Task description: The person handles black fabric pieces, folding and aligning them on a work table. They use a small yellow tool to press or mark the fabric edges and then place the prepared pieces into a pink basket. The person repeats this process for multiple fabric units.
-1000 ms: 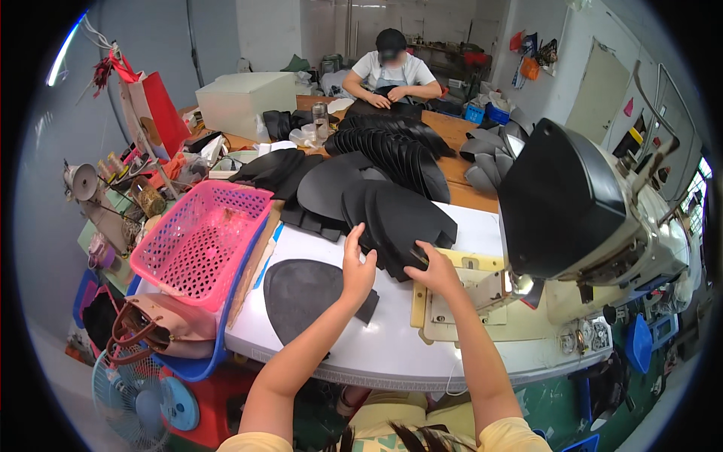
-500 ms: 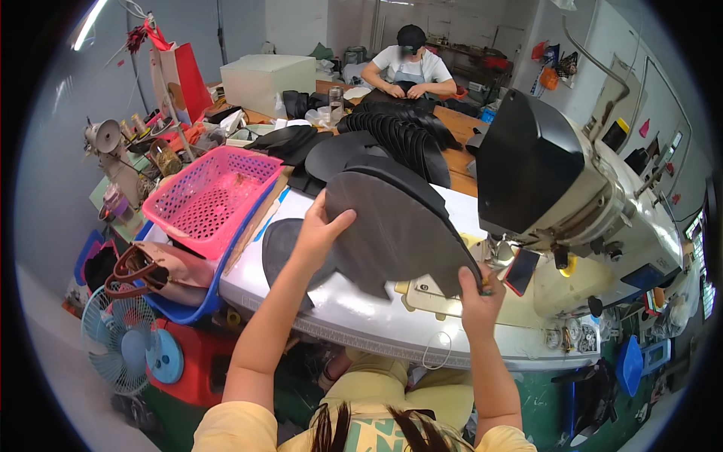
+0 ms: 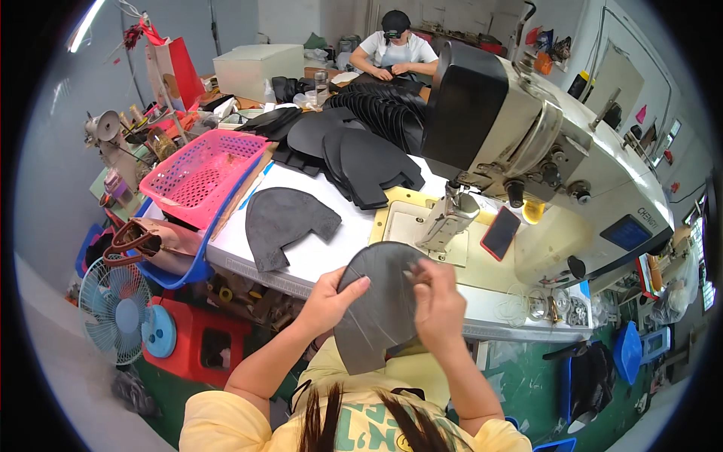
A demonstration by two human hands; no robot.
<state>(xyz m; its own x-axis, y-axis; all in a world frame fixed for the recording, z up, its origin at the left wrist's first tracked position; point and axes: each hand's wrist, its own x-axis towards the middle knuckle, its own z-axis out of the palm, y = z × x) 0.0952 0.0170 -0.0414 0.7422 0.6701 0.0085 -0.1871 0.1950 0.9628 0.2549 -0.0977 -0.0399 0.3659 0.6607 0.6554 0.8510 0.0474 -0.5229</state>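
My left hand (image 3: 325,299) grips the left edge of a dark grey, curved flat panel (image 3: 376,301), thumb on its face. The panel is tilted above my lap, in front of the table edge. My right hand (image 3: 439,305) is at the panel's right side with curled, slightly blurred fingers; what they pinch, if anything, is hidden. Just beyond stands a sewing machine (image 3: 561,151), its presser foot (image 3: 452,215) over a pale bed plate (image 3: 403,218). A similar notched panel (image 3: 290,218) lies flat on the white table, and a pile of panels (image 3: 369,162) lies behind it.
On the left, a pink basket (image 3: 203,181) sits in a blue bin (image 3: 184,275) beside a handbag (image 3: 169,245). A phone (image 3: 500,232) lies right of the bed plate. Below stand a fan (image 3: 117,313) and red stool (image 3: 199,343). Another person (image 3: 395,56) works across the table.
The panel in my hands has come down and nearer, off the machine area. Other panels now rest on the pile. My right hand has moved from its lower right edge to its upper right side.
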